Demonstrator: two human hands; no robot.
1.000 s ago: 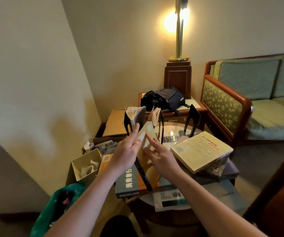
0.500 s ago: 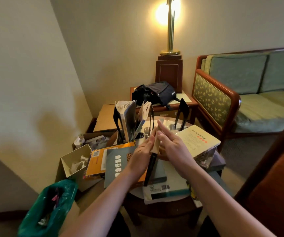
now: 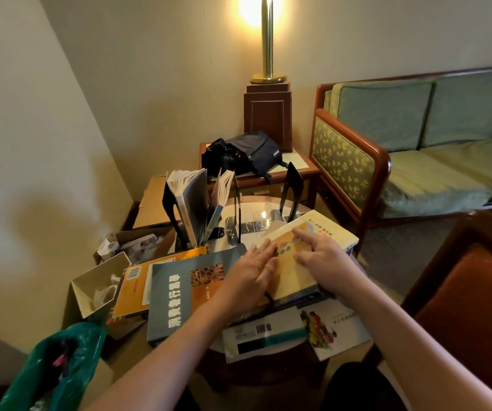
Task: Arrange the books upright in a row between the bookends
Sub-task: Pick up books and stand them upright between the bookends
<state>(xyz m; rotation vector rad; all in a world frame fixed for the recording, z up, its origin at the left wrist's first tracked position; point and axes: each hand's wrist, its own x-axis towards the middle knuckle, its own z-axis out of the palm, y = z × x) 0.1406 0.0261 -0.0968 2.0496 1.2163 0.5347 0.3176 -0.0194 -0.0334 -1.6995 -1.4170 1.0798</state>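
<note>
A yellow-orange book (image 3: 290,268) is lying flat on top of the pile at the near right of the round table (image 3: 268,209), and both hands are resting on its cover: the left hand (image 3: 250,277) is lying with fingers together along its left edge, the right hand (image 3: 325,256) with fingers spread over its far half, neither one pinching anything yet. Just beyond, two books (image 3: 197,209) are already standing and fanning open between the left bookend (image 3: 171,209) and a middle one (image 3: 236,215), while the right bookend (image 3: 292,188) is standing apart with bare glass between. A grey-blue book (image 3: 179,298) and an orange one (image 3: 133,287) are overhanging the table's left edge, and loose booklets (image 3: 295,330) are jutting past the near rim. Lifting the top book carelessly is likely to drag those below it off the edge. The standing pair is leaning, so a nudge could topple them. The open room is lying between the middle and right bookends; approach from above looks clear.
</note>
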